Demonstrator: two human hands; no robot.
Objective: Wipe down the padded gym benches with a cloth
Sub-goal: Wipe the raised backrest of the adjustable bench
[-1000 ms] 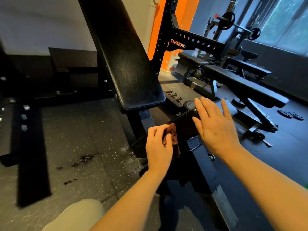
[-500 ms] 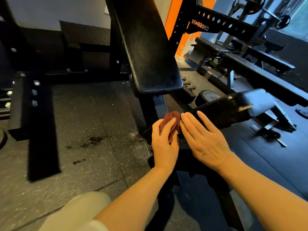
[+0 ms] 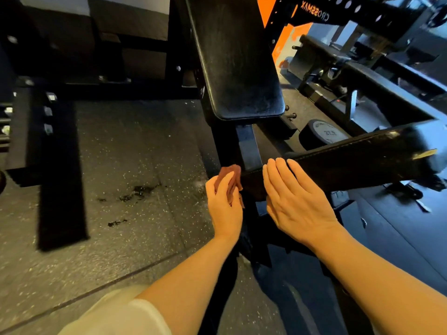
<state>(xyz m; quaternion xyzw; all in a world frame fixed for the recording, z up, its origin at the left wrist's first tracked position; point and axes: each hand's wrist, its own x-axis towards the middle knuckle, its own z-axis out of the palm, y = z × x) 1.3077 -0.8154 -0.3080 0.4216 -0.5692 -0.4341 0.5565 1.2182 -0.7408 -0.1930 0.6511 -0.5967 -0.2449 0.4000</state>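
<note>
A black padded seat pad [image 3: 350,160] of an adjustable bench runs from centre to the right, tilted. Its inclined black back pad [image 3: 237,64] rises above it. My left hand [image 3: 225,204] holds a reddish-brown cloth [image 3: 229,174] against the near left end of the seat pad, fingers curled over it. My right hand [image 3: 295,199] rests flat on the seat pad just right of the cloth, fingers straight and together.
The bench's steel frame post [image 3: 249,146] stands between the pads. A round weight plate [image 3: 324,134] lies on the floor behind. Other flat benches [image 3: 377,81] and an orange-black rack [image 3: 314,13] fill the right. Speckled rubber floor [image 3: 135,165] with dark stains spreads left.
The view has tilted down and closer. My left hand with the cloth stays at the seat pad's near end; my right hand has slid back toward me along the pad.
</note>
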